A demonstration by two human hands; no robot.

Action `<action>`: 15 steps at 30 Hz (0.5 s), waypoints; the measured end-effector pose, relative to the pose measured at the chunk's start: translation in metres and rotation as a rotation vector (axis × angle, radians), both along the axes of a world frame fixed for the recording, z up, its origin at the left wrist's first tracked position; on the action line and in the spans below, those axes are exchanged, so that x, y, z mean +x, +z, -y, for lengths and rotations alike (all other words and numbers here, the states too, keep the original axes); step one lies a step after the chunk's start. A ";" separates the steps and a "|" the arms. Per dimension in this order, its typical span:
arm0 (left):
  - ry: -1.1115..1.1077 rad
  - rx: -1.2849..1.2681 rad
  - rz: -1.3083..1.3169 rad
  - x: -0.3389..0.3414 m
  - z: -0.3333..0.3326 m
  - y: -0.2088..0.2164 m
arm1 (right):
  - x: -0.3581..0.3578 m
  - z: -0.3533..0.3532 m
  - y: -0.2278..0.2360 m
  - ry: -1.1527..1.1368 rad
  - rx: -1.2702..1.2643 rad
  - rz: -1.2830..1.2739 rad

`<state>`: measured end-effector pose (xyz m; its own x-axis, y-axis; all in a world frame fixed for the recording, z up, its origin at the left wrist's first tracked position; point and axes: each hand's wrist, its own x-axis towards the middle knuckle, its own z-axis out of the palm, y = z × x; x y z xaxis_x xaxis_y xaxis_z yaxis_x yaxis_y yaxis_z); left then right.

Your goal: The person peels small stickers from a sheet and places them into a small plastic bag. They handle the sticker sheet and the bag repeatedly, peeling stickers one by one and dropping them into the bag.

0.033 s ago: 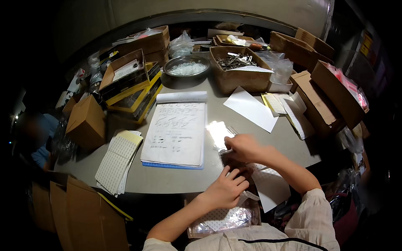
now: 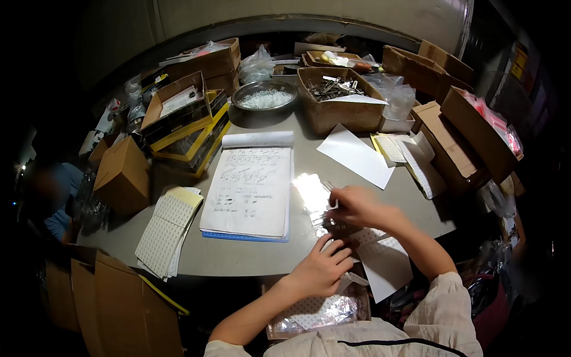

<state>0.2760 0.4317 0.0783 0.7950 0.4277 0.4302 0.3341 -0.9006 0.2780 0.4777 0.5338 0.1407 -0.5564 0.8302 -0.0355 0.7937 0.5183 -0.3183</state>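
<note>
My right hand (image 2: 363,207) is closed, its fingertips pinched together above the table's near edge. What they grip, if anything, is too small to make out. Beneath it lies a dark flat piece (image 2: 340,226) with round spots. A bright, shiny stack of flat strips (image 2: 311,193) reflects the lamp just left of the right fingertips. My left hand (image 2: 318,271) reaches over the near edge with bent fingers apart, its fingertips by the dark piece. Below it, a shallow box (image 2: 348,309) with clear plastic and patterned paper sits against my body. A white patterned sheet (image 2: 386,265) lies beneath my right forearm.
A handwritten notepad (image 2: 253,190) lies left of the shiny stack, with patterned cards (image 2: 168,226) further left. Behind stand a metal bowl (image 2: 238,113) of small clear pieces and a carton (image 2: 324,116) of metal parts. Cardboard boxes (image 2: 122,172) crowd both sides. A person (image 2: 62,196) is at far left.
My right hand has shifted slightly to the right, uncovering more of the shiny stack and the spotted dark piece. My left hand stays nearly in place.
</note>
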 end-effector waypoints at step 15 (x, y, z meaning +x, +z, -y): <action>-0.058 -0.182 0.174 -0.006 -0.008 0.014 | 0.136 0.088 -0.023 -0.265 -0.155 -0.476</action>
<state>0.2698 0.4400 0.0919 0.7412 0.4663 0.4829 0.2159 -0.8468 0.4862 0.6135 0.4454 0.1181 -0.3141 0.9487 0.0354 0.6411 0.2395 -0.7292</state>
